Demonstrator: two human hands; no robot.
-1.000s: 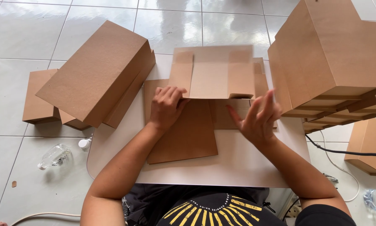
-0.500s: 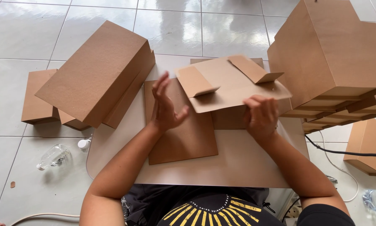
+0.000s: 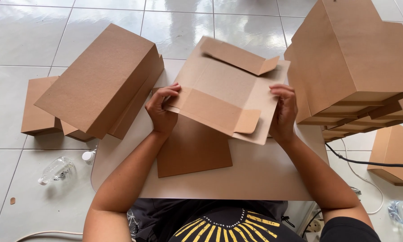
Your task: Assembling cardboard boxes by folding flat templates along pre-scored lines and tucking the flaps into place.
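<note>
Both hands, left (image 3: pixel 160 112) and right (image 3: pixel 283 112), pinch the edges of a flat cardboard blank (image 3: pixel 226 89) raised above the table (image 3: pixel 264 175), between folded boxes (image 3: pixel 103 80).

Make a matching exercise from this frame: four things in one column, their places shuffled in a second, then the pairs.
Things:
1. unfolded cardboard box blank
2. flat cardboard piece
3. clear plastic bottle
4. black cable

Places:
A. lying on the tile floor, left of the board
B. held up by left hand and right hand
C. running across the floor at right, under the stacked boxes
D. lying flat on the board, under the raised blank

Pairs: 1-B, 2-D, 3-A, 4-C
</note>
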